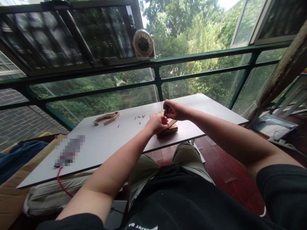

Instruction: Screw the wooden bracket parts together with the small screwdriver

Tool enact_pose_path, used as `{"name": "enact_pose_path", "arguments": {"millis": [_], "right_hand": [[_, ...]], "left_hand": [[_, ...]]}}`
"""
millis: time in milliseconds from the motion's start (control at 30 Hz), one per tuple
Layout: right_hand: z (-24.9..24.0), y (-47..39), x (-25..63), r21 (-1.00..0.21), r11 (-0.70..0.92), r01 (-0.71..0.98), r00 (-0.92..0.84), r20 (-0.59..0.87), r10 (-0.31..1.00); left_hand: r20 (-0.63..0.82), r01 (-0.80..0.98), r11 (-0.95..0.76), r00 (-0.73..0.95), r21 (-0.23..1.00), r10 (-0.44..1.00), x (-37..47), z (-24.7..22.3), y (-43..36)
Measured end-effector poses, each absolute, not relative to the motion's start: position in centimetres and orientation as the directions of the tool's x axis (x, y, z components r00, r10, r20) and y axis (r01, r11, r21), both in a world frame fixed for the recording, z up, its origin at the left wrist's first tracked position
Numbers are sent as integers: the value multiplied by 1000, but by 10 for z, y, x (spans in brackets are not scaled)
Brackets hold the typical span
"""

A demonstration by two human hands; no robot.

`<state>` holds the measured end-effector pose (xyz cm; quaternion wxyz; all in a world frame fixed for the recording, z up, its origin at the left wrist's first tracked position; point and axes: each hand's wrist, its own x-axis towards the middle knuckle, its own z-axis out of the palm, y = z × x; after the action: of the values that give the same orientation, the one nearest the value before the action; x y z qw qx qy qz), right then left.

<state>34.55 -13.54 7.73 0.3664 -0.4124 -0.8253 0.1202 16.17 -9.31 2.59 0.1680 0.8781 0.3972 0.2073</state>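
Wooden strip (172,122) lies on top of a rough layered block (168,131), mostly hidden by the fingers. A dark-handled screwdriver (167,109) stands nearly upright over the block, clenched in the right hand (176,110). The left hand (157,124) comes over the block's left side, fingertips pinched together around the foot of the tool; whether they grip the strip or a screw, I cannot tell.

Just in front of the block runs the near edge of the white table (107,140), with the person's knees (187,153) below it. Rightward from the block, bare tabletop reaches the far corner, crossed overhead by the right forearm. Left of the block are small dark screws (140,122), scattered apart; farther left, tan curved wooden pieces (111,118). Farthest left of it, near the table's edge, is a pixelated flat object (70,150) with a red cable (61,182) dropping over. Beyond the block runs a green railing (203,56).
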Motion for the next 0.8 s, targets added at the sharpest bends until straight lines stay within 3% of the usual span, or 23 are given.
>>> {"name": "enact_pose_path", "arguments": {"millis": [167,367,600,800], "right_hand": [[84,-134,345,-478,599,643,-407,449,795],[104,-134,341,-275,567,776,-473,340,813],[116,-134,331,-174,568,804,-504,306,808],[121,-137,332,-249,511,823,-463,228,857]], "left_hand": [[234,592,-645,623,483,746,161,24,-90],[246,596,-647,616,476,749,162,22,-90],[228,595,-678,655,433,720,161,26,-93],[262,579,-675,638,456,724,159,27,-95]]}}
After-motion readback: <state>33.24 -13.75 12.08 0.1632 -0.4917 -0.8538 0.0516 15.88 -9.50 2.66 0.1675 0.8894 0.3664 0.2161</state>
